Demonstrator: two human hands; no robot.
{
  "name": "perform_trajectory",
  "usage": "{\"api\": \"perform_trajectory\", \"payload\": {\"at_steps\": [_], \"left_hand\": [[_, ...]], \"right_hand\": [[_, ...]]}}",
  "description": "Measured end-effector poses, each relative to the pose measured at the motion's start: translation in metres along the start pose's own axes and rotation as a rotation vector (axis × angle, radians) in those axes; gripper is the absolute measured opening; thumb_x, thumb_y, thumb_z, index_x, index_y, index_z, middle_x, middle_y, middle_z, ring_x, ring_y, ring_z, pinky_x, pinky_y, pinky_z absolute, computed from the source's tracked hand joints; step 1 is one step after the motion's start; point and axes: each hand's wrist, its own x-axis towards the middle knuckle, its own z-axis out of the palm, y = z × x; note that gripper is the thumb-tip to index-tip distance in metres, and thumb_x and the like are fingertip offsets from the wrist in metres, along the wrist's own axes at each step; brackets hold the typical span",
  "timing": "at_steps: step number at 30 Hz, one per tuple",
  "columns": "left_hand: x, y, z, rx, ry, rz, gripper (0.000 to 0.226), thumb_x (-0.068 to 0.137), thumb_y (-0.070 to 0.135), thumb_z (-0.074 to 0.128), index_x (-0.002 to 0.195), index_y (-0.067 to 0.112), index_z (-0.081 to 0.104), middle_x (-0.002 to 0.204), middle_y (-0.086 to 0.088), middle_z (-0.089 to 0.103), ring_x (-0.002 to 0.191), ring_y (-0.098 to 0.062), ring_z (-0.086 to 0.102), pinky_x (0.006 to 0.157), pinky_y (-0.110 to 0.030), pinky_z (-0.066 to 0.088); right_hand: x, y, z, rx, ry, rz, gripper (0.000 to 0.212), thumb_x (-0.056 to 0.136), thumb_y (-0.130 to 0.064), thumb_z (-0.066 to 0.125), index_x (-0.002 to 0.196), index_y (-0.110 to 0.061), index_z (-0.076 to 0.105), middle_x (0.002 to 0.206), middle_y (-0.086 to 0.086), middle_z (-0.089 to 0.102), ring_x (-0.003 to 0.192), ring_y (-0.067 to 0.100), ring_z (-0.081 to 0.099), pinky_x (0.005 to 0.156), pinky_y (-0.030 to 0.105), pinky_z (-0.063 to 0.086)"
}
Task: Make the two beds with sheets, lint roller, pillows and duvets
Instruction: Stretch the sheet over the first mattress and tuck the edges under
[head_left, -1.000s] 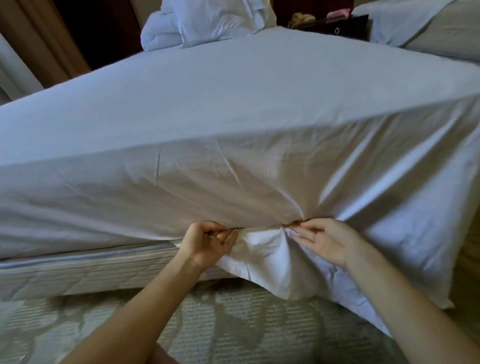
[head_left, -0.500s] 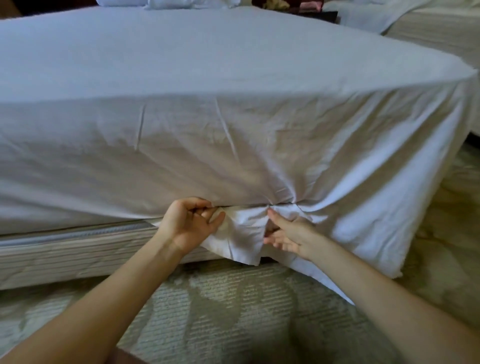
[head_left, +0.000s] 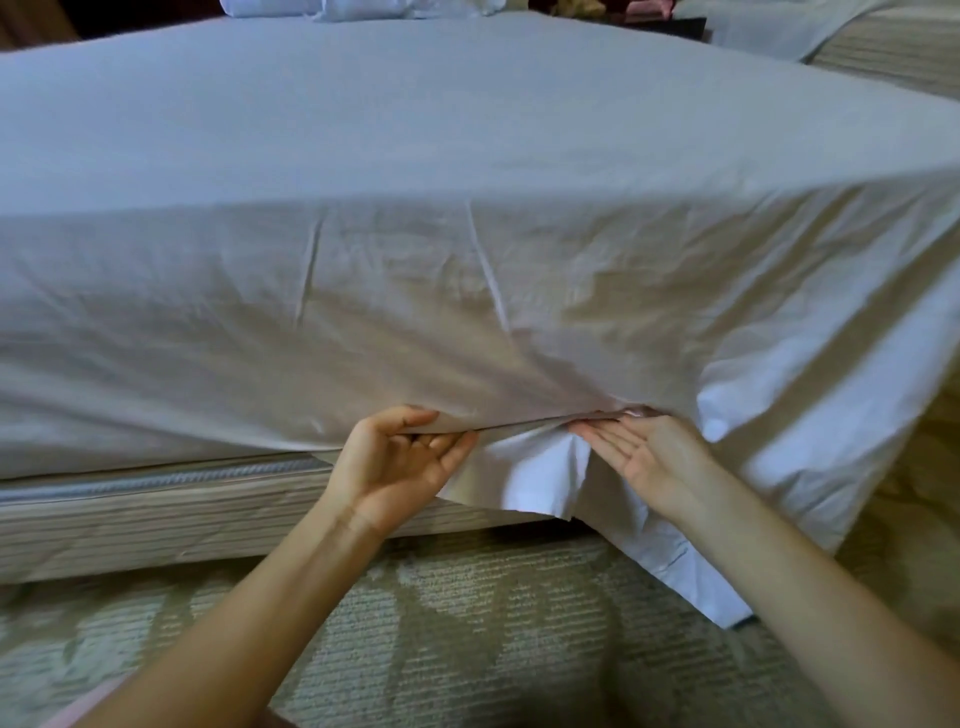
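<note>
Sheet (head_left: 467, 291) covers the bed side, loose flap over bed base (head_left: 156, 514) at 6 o'clock. Left hand (head_left: 400, 462) pinches sheet's lower fold, thumb on top. Right hand (head_left: 641, 457) flat, fingers together, tips at the seam.

Left grip (head_left: 395, 467) pinched, right grip (head_left: 644, 457) flat

Open at 6 o'clock, above the carpet (head_left: 467, 623). Blocked at 12 o'clock by the wall of draped sheet (head_left: 467, 312); at 9 o'clock by the bed base (head_left: 156, 509) below it. Seam between the two occupied by left hand (head_left: 395, 467) and right hand (head_left: 644, 457). Loose flap (head_left: 524, 483) hanging between both hands, more slack at 4 o'clock.
</note>
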Motion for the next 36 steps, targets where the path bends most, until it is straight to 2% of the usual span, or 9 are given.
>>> {"api": "perform_trajectory", "payload": {"at_steps": [3, 5, 7, 13, 21, 26, 29, 33, 36], "left_hand": [[0.002, 0.0, -0.007, -0.046, -0.065, 0.018, 0.093, 0.03, -0.011, 0.083, 0.118, 0.004, 0.054, 0.129, -0.017, 0.058, 0.116, -0.034, 0.058, 0.096, -0.055, 0.043], [0.003, 0.0, -0.007, -0.07, -0.089, 0.039, 0.094, 0.033, -0.01, 0.083, 0.121, 0.003, 0.052, 0.13, -0.019, 0.057, 0.116, -0.035, 0.059, 0.097, -0.054, 0.043], [0.003, 0.0, -0.006, -0.084, -0.103, 0.058, 0.089, 0.033, -0.011, 0.084, 0.117, 0.0, 0.055, 0.125, -0.022, 0.059, 0.112, -0.037, 0.06, 0.093, -0.055, 0.046], [0.005, 0.003, -0.005, -0.087, -0.116, 0.07, 0.077, 0.033, -0.006, 0.087, 0.105, 0.0, 0.063, 0.118, -0.02, 0.063, 0.11, -0.035, 0.061, 0.092, -0.056, 0.046], [0.019, -0.005, -0.003, -0.089, -0.191, 0.036, 0.087, 0.039, 0.008, 0.09, 0.119, 0.008, 0.056, 0.124, -0.019, 0.057, 0.124, -0.033, 0.05, 0.103, -0.05, 0.039], [0.03, -0.012, 0.002, -0.189, -0.303, 0.099, 0.08, 0.049, 0.007, 0.087, 0.122, 0.009, 0.054, 0.123, -0.015, 0.054, 0.128, -0.033, 0.043, 0.112, -0.047, 0.03], [0.03, -0.014, 0.007, -0.223, -0.341, 0.13, 0.077, 0.051, 0.008, 0.085, 0.122, 0.009, 0.054, 0.122, -0.015, 0.057, 0.126, -0.032, 0.045, 0.112, -0.048, 0.03], [0.022, -0.015, 0.016, -0.26, -0.223, 0.085, 0.085, 0.052, 0.011, 0.083, 0.131, 0.007, 0.051, 0.133, -0.017, 0.054, 0.127, -0.037, 0.048, 0.11, -0.052, 0.031], [0.005, -0.015, 0.03, -0.091, -0.011, -0.001, 0.063, 0.069, 0.027, 0.072, 0.127, 0.012, 0.053, 0.127, -0.017, 0.059, 0.12, -0.034, 0.055, 0.103, -0.055, 0.037]], "right_hand": [[0.004, 0.0, 0.007, 0.198, -0.099, 0.043, 0.047, 0.08, 0.019, 0.048, 0.127, 0.014, 0.042, 0.129, 0.028, 0.05, 0.129, 0.038, 0.042, 0.109, 0.042, 0.034], [0.016, 0.006, 0.012, 0.22, -0.235, 0.063, 0.075, 0.035, 0.021, 0.078, 0.106, 0.009, 0.056, 0.105, 0.025, 0.065, 0.106, 0.035, 0.061, 0.088, 0.039, 0.051], [0.03, 0.01, 0.019, 0.262, -0.345, 0.049, 0.092, 0.012, 0.015, 0.08, 0.101, 0.002, 0.059, 0.103, 0.02, 0.067, 0.093, 0.033, 0.066, 0.086, 0.046, 0.049], [0.047, 0.016, 0.035, 0.47, -0.5, -0.104, 0.091, 0.014, 0.011, 0.072, 0.103, -0.003, 0.067, 0.107, 0.015, 0.066, 0.098, 0.036, 0.066, 0.091, 0.056, 0.046], [0.035, -0.004, 0.014, 0.183, -0.373, 0.15, 0.117, 0.02, 0.026, 0.072, 0.133, 0.01, 0.044, 0.13, 0.027, 0.054, 0.12, 0.043, 0.052, 0.097, 0.053, 0.045], [0.032, 0.005, 0.018, 0.299, -0.346, 0.066, 0.101, 0.011, 0.022, 0.073, 0.109, 0.0, 0.061, 0.121, 0.016, 0.064, 0.106, 0.035, 0.063, 0.103, 0.044, 0.04], [0.032, 0.012, 0.028, 0.368, -0.409, -0.025, 0.098, 0.021, 0.015, 0.074, 0.116, -0.003, 0.058, 0.125, 0.015, 0.061, 0.113, 0.035, 0.059, 0.099, 0.049, 0.045], [0.028, 0.009, 0.028, 0.347, -0.361, 0.036, 0.107, 0.014, 0.019, 0.072, 0.118, 0.0, 0.056, 0.12, 0.018, 0.062, 0.112, 0.037, 0.057, 0.094, 0.049, 0.043], [0.02, -0.002, 0.018, 0.148, -0.26, 0.156, 0.099, 0.013, 0.024, 0.075, 0.109, 0.003, 0.06, 0.109, 0.019, 0.068, 0.103, 0.034, 0.062, 0.091, 0.046, 0.044]]}}
